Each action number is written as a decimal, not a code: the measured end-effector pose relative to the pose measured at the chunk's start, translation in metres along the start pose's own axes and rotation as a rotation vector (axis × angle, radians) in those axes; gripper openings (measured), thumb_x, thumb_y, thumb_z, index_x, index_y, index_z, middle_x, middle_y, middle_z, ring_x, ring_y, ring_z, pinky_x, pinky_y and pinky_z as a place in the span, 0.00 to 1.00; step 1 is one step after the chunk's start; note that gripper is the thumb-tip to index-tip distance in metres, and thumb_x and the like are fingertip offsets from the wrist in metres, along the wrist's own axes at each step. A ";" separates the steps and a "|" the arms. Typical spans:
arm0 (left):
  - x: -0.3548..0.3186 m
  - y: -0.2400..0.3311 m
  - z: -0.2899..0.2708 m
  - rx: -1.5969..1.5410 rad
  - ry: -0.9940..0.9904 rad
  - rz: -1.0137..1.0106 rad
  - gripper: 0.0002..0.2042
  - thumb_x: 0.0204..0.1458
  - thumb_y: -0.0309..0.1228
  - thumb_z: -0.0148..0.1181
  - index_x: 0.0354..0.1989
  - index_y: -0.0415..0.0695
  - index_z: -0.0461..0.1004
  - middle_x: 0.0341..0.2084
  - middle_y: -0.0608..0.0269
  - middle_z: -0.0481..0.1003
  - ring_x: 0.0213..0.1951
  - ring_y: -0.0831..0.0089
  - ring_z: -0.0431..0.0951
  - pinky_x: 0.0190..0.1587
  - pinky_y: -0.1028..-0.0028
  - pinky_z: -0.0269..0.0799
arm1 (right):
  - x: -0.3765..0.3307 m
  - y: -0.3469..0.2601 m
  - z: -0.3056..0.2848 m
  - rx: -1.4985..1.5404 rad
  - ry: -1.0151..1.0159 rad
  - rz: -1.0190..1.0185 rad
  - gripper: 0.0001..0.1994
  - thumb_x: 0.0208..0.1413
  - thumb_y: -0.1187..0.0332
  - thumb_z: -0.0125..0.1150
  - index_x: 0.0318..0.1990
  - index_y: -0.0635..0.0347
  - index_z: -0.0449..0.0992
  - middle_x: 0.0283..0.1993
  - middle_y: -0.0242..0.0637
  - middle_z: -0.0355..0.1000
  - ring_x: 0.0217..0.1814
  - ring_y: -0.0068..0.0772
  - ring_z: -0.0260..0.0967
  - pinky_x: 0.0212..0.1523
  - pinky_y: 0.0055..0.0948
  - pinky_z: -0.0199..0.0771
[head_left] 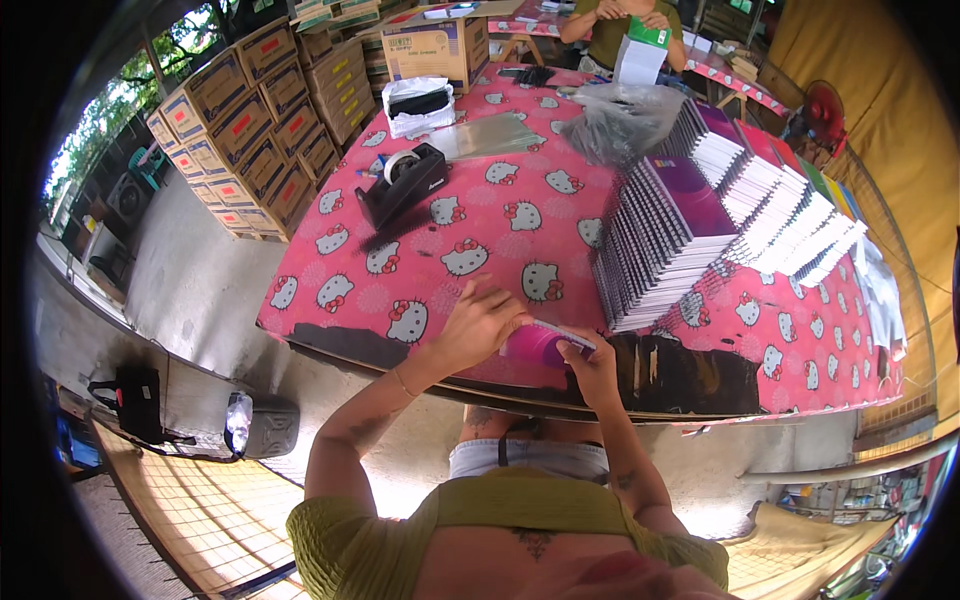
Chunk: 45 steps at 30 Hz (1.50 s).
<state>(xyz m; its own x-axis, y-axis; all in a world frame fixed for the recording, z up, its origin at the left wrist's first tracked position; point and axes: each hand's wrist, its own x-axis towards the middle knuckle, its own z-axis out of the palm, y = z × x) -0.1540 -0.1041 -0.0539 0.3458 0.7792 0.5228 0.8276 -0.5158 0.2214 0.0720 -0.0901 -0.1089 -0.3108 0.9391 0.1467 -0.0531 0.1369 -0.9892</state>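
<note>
At the table's near edge I hold a purple spiral notebook point(535, 345), tilted with its bound edge up and away from me. My right hand point(592, 368) grips its right end, thumb pressed over the edge. The fingers of my left hand point(480, 322) pinch at the left end of the binding, the other fingers loosely bent; the exact fingertip contact is too small to make out. Just beyond my right hand stands a tall stack of purple spiral notebooks point(665, 240), their black coils facing left.
A black tape dispenser point(405, 185), clear plastic sheets point(480, 137) and a white-lined box point(418, 105) lie farther back. More notebook stacks point(775, 190) and a grey plastic bag point(622, 120) are at right. Cartons point(240, 120) rise at left. Across the table, another person point(625, 45) holds a green-topped pad.
</note>
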 end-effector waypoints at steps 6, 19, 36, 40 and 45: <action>0.003 0.005 -0.003 0.107 0.004 -0.071 0.14 0.55 0.43 0.57 0.37 0.44 0.72 0.37 0.57 0.73 0.46 0.60 0.73 0.62 0.48 0.54 | -0.003 0.000 0.002 -0.044 0.030 -0.083 0.12 0.58 0.73 0.63 0.49 0.65 0.77 0.38 0.29 0.74 0.36 0.14 0.67 0.37 0.17 0.68; -0.019 0.047 0.029 0.222 -0.120 -0.117 0.42 0.55 0.58 0.45 0.66 0.32 0.53 0.67 0.39 0.53 0.70 0.47 0.51 0.65 0.36 0.39 | -0.007 -0.017 0.005 0.081 0.087 0.045 0.13 0.58 0.71 0.62 0.50 0.64 0.77 0.38 0.28 0.74 0.34 0.14 0.66 0.33 0.18 0.69; -0.031 0.052 0.040 0.147 -0.077 -0.044 0.38 0.56 0.52 0.51 0.67 0.35 0.54 0.69 0.45 0.52 0.70 0.51 0.50 0.65 0.39 0.37 | -0.005 -0.028 0.005 0.153 0.101 0.052 0.13 0.58 0.72 0.62 0.50 0.66 0.77 0.39 0.29 0.76 0.37 0.14 0.68 0.37 0.17 0.70; 0.006 0.039 0.008 0.213 0.118 -0.038 0.22 0.57 0.40 0.56 0.57 0.41 0.69 0.57 0.53 0.69 0.62 0.58 0.65 0.66 0.42 0.42 | -0.002 0.000 0.004 -0.010 0.080 -0.053 0.12 0.57 0.73 0.62 0.48 0.64 0.78 0.37 0.28 0.75 0.35 0.14 0.68 0.36 0.17 0.69; 0.001 0.010 0.006 -0.062 -0.044 0.059 0.08 0.55 0.37 0.60 0.37 0.46 0.75 0.29 0.66 0.76 0.36 0.67 0.78 0.67 0.49 0.49 | -0.001 -0.007 -0.001 -0.088 -0.055 -0.114 0.10 0.58 0.76 0.61 0.47 0.63 0.78 0.34 0.28 0.74 0.32 0.15 0.63 0.34 0.18 0.66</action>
<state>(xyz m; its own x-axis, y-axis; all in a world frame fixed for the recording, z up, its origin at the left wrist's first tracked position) -0.1424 -0.1063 -0.0557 0.4137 0.7610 0.4997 0.7769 -0.5813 0.2421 0.0739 -0.0915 -0.1021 -0.3594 0.8975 0.2555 -0.0080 0.2708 -0.9626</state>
